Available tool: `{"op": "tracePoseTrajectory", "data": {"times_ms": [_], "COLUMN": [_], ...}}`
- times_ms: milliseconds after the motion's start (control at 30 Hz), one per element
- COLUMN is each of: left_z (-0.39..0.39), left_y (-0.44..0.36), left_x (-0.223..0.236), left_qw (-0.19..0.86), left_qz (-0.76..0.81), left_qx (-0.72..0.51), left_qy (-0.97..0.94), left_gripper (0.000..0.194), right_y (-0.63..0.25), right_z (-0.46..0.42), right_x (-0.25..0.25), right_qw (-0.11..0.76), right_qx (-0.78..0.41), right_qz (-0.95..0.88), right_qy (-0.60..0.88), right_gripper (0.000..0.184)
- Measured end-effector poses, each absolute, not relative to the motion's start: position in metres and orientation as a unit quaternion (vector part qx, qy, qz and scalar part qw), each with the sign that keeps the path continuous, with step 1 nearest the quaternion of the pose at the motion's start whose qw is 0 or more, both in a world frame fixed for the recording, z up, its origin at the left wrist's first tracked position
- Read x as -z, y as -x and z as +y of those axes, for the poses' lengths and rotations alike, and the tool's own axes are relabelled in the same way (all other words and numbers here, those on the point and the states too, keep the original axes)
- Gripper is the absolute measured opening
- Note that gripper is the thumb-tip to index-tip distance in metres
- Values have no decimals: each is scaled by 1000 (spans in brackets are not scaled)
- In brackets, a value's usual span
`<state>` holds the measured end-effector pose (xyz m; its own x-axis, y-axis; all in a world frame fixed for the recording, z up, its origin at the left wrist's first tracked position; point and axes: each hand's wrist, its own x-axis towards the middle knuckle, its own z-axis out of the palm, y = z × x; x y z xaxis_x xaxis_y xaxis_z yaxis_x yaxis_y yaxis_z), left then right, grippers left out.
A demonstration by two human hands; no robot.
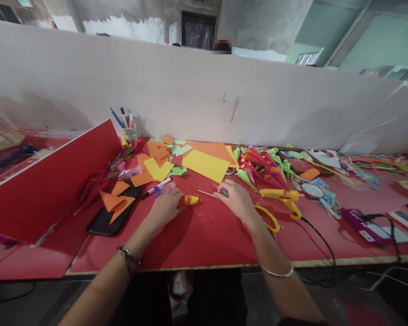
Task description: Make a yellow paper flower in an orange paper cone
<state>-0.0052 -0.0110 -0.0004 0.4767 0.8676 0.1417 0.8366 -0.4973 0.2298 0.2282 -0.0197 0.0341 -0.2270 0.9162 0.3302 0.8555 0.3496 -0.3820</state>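
My left hand [165, 206] is low over the red table, fingers curled round a small rolled piece of orange and yellow paper [191, 199], its yellow end pointing right. Just behind that hand are a purple piece [159, 190] in clear plastic and a white marker [163, 182]. My right hand [237, 200] is closed, with a small greyish-purple thing [225, 193] showing at its fingers. A thin wooden stick [207, 193] reaches its fingertips; whether they grip it is unclear. Beside the right wrist lie yellow-handled scissors [271, 218], partly hidden.
A yellow glue gun [281, 195] with a black cable lies at right, near a purple power strip [365, 225]. Red and green paper cones [258, 160] and yellow sheets [207, 166] lie behind. Left are a black tray [105, 222], a pen cup [130, 132] and a red board [61, 181].
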Motion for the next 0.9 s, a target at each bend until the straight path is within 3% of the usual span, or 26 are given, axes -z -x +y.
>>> {"op": "tracePoseTrajectory", "data": {"times_ms": [67, 400, 500, 667, 800, 900], "left_z": [-7, 18, 18, 13, 12, 12], "left_y": [5, 2, 1, 1, 0, 0], "left_x": [-4, -19, -13, -9, -8, -7], "left_qw": [75, 145, 160, 132, 108, 105], "left_qz": [494, 471, 480, 488, 500, 504], "left_qx": [-114, -209, -232, -207, -192, -193], "left_qy": [-859, -845, -831, -838, -837, -835], "left_gripper": [20, 29, 27, 26, 26, 26], "right_y": [-228, -225, -223, -220, -217, -215], "right_z": [-11, 20, 19, 21, 21, 18], "right_x": [-35, -24, -17, -8, -4, -5], "right_qw": [261, 301, 304, 406, 466, 463], "right_qx": [-71, -196, -258, -342, -421, -494], "right_qz": [-791, -798, -775, -711, -645, -601], "right_qy": [549, 485, 491, 462, 435, 424], "right_gripper": [17, 17, 27, 14, 16, 25]}}
